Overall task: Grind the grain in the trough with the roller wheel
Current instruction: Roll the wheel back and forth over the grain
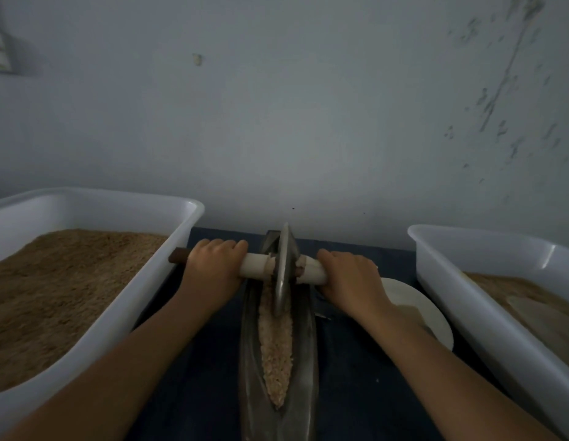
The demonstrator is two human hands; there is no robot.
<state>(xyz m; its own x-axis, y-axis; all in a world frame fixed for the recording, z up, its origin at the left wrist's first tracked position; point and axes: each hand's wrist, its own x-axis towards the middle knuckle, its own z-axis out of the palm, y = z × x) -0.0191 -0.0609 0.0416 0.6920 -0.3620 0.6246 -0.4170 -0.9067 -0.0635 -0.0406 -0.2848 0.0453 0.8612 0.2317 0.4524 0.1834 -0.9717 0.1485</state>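
Note:
A long, narrow metal trough [308, 370] runs away from me down the middle of the table, with pale crushed grain [275, 348] lying along its groove. A metal roller wheel [284, 268] stands upright in the far half of the trough, on a crosswise handle [254, 265] wrapped in pale material. My left hand [213, 268] grips the handle left of the wheel. My right hand [350, 275] grips it on the right side. Both arms stretch forward over the table.
A large white tub [168, 265] of brown meal stands at the left, touching the handle's dark end. A second white tub [442, 281] with meal stands at the right. A white plate [416, 303] lies under my right forearm. A dark cloth [197, 377] covers the table; a wall is close behind.

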